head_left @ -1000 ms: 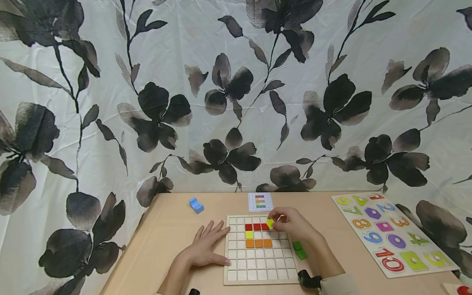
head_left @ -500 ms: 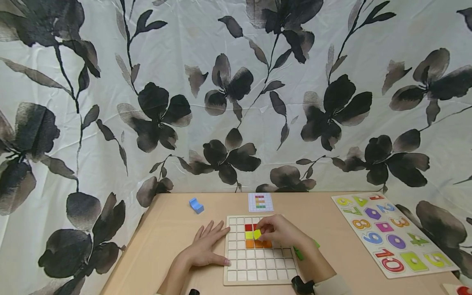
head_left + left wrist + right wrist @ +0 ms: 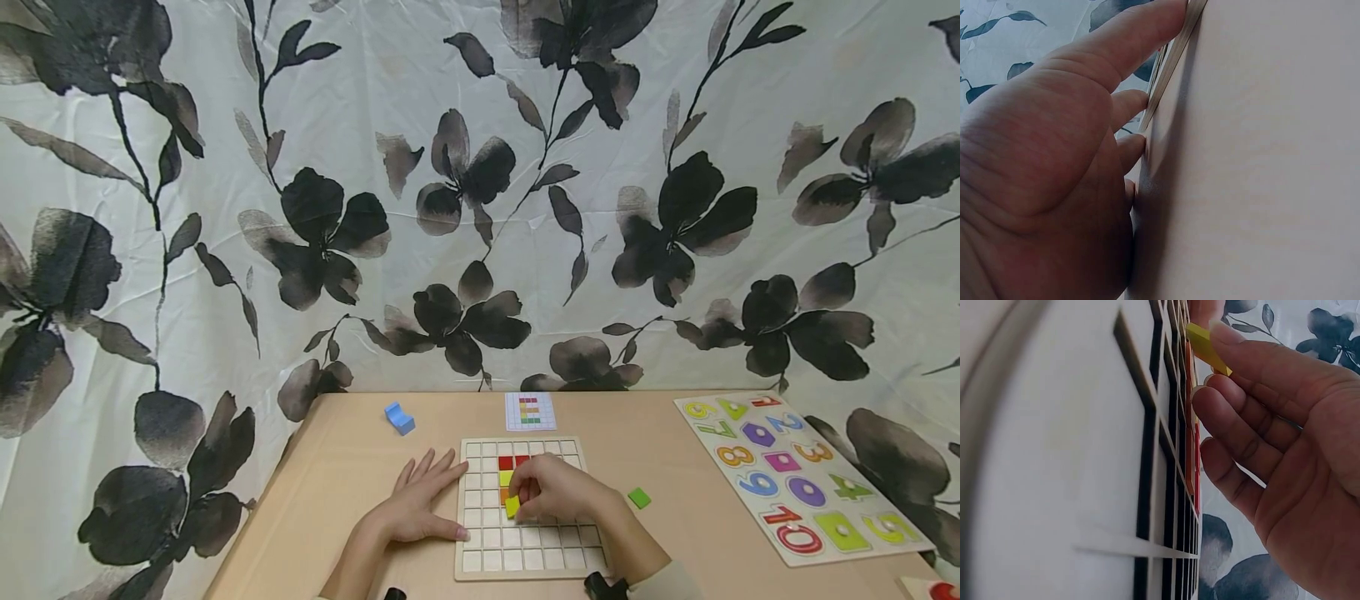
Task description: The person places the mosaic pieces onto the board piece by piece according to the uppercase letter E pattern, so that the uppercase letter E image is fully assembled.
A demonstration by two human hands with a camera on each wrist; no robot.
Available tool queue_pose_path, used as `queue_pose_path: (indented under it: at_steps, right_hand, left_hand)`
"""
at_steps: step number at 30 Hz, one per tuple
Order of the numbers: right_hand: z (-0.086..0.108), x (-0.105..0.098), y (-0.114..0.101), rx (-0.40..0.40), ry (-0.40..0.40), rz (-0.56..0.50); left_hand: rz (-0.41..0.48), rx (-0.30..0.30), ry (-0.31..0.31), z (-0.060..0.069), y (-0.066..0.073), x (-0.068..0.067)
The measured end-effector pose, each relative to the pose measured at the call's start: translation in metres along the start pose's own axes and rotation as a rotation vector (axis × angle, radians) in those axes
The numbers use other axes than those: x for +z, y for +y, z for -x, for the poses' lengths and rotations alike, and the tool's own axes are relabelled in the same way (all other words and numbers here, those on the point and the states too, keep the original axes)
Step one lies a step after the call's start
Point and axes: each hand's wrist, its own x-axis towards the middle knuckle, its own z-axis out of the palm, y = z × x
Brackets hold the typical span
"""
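Toward the near edge of the surface (image 3: pixel 330 483), as the head view has it, I see a grid board (image 3: pixel 532 576) with room to either side before the surface's own edges. Fingers spread and straight, the person's left hand (image 3: pixel 422 502) rests against the board's left rim, grasping nothing. Over the board, the right hand (image 3: pixel 553 490) pinches a yellow tile (image 3: pixel 512 507) between thumb and fingertips. That tile is tilted, just beside an orange tile (image 3: pixel 504 495); I can't tell whether it touches the grid. Farther up, a yellow square (image 3: pixel 506 478) and red tiles (image 3: pixel 506 462) sit in cells, and the hand hides what lies to their right. Off the board's right rim, past the wrist, a green tile (image 3: pixel 639 498) lies on the surface; from it a broad stretch runs to the number board (image 3: pixel 816 468) along the right edge. A pattern card (image 3: pixel 530 412) lies by the far edge, and a blue piece (image 3: pixel 400 418) toward the far left corner.

Through the left wrist view, the thumb meets the board's side, and surface stretches away beyond it.

Through the right wrist view, the pinched tile juts out beside the grid, the other fingers loosely bent, with floral cloth (image 3: pixel 1254 580) behind.
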Motion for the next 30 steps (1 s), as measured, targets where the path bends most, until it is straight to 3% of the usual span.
queue_pose_path:
  at_steps: [30]
  right_hand:
    - [-0.0021, 0.0095, -0.0076, -0.008, -0.026, 0.131]
  left_hand:
    - [0.006, 0.005, 0.001, 0.0003, -0.0009, 0.0005]
